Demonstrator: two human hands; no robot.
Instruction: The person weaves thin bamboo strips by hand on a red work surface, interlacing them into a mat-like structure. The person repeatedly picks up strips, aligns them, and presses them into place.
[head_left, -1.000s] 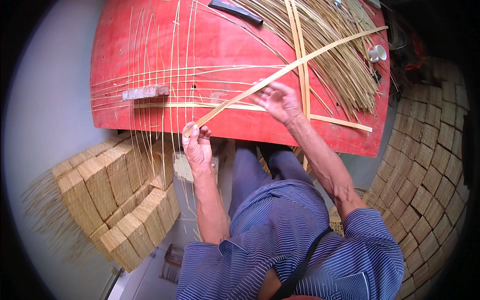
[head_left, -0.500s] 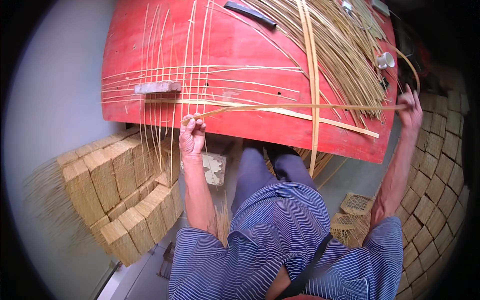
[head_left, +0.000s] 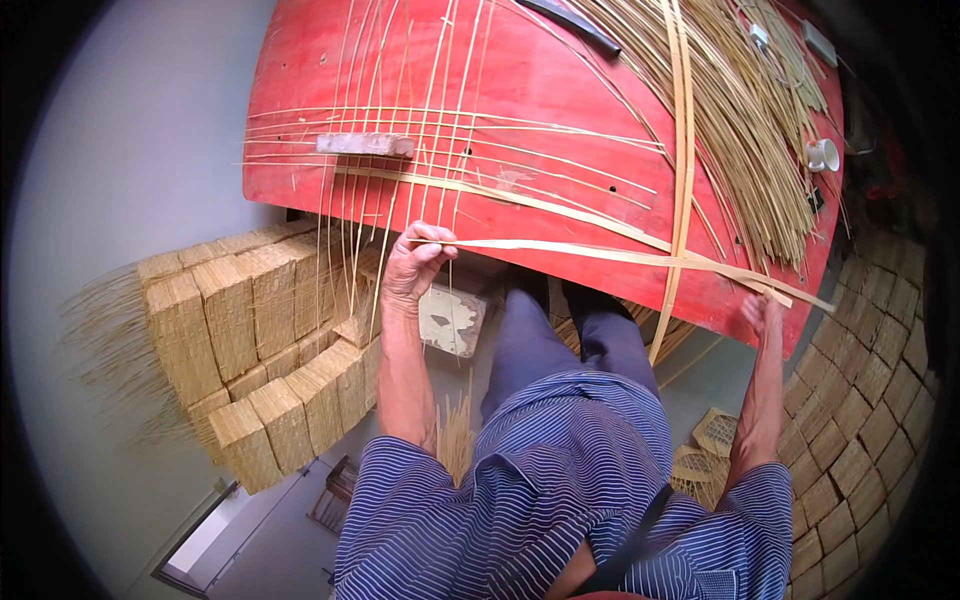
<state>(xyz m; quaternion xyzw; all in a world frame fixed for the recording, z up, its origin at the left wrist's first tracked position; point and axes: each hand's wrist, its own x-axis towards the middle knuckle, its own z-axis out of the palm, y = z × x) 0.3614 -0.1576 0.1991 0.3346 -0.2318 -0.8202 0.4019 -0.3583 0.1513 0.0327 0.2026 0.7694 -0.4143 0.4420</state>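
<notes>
My left hand (head_left: 421, 258) pinches one end of a long pale flat strip (head_left: 550, 247) at the red table's (head_left: 330, 60) near edge. My right hand (head_left: 763, 318), blurred, is by the strip's right part; I cannot tell if it grips it. Another flat strip (head_left: 590, 218) lies just behind, crossed at the right by upright flat strips (head_left: 680, 150). A loose grid of thin canes (head_left: 440, 125) lies on the left half of the table under an oblong pale block (head_left: 362, 145), with some ends hanging over the edge.
A thick bundle of canes (head_left: 740, 120), a white mug (head_left: 822, 155) and a dark flat bar (head_left: 575, 25) lie at the back right. Stacked woven bundles (head_left: 230, 330) stand low at left; woven pieces (head_left: 860, 400) cover the right floor. Small hexagon-weave pieces (head_left: 716, 432) lie beside me.
My right hand first swung out to the far right, then came down and left toward the table's near edge. The strip swung from a diagonal to nearly level along that edge. The view has shifted.
</notes>
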